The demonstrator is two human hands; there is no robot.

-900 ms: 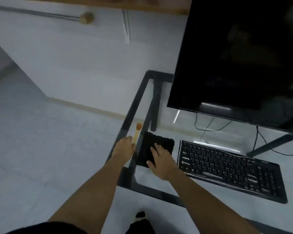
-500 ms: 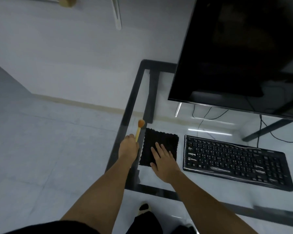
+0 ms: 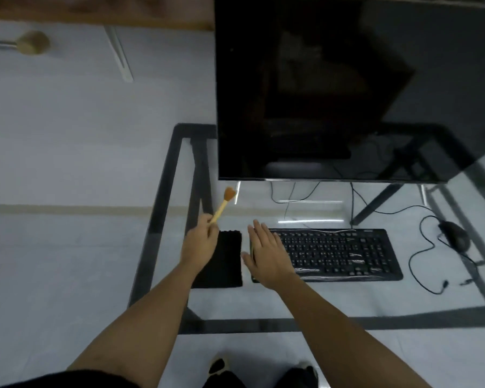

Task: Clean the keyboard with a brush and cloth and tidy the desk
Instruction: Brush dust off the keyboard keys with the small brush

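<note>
Glass desk [image 3: 263, 303]: a clear rectangular top in a flat black frame, with pale floor and dark angled legs showing through it.

Monitor [image 3: 333, 88]: a broad, glossy black panel, screen dark, standing at the back of the desk and overhanging the items below.

Keyboard [image 3: 339, 254]: black, long and low, with rows of small matte keys and a shiny strip along its near edge. It lies flat in front of the monitor.

Cloth [image 3: 227, 264]: black, rectangular, with a nubbly weave. It lies flat on the glass just left of the keyboard, partly under my left wrist.

My right hand [image 3: 266, 254]: palm down, fingers spread wide and holding nothing, over the keyboard's left end. I cannot tell whether it touches the keys.

My left hand [image 3: 200, 242]: fingers curled tight round the lower part of a brush handle, raised above the cloth's far left corner.

Mouse [image 3: 455, 236]: black, rounded, at the right of the desk, well apart from the keyboard, with a thin black cable looping on the glass beside it.

Brush [image 3: 224, 204]: a slim, pale wooden handle ending in a soft, rounded tuft of orange-brown bristles. It tilts up and away from my left fist, with the bristles toward the monitor's lower left corner.
</note>
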